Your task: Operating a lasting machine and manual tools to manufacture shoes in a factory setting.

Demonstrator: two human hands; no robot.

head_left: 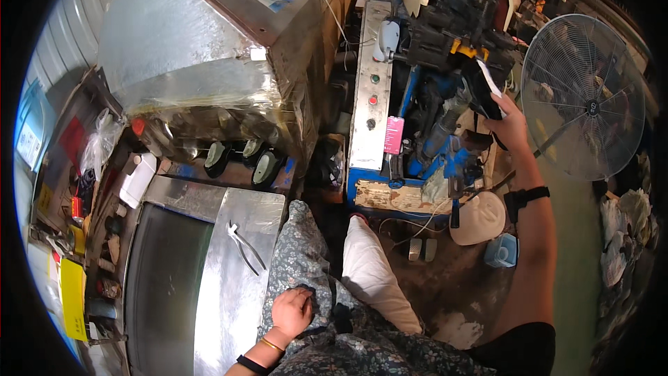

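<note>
At the right, my right hand (pixel 513 125) is closed on a black shoe (pixel 476 90) with a pale, whitish sole edge. The shoe is held up against the front of a blue-framed machine (pixel 435 139) with dark working parts. My left hand (pixel 292 312) rests low on my floral apron (pixel 296 257), its fingers curled in. Something dark shows beside those fingers, but I cannot make out what they hold, if anything. A pair of pincers (pixel 243 247) lies on the metal plate just left of the apron.
Several black shoes with pale green soles (pixel 266 167) stand at the opening of a metal oven-like box (pixel 188 35). A dark conveyor belt (pixel 167 285) runs below it. A big round fan (pixel 584 97) is at the right. A beige container (pixel 478 218) and blue tub (pixel 501 251) are on the floor.
</note>
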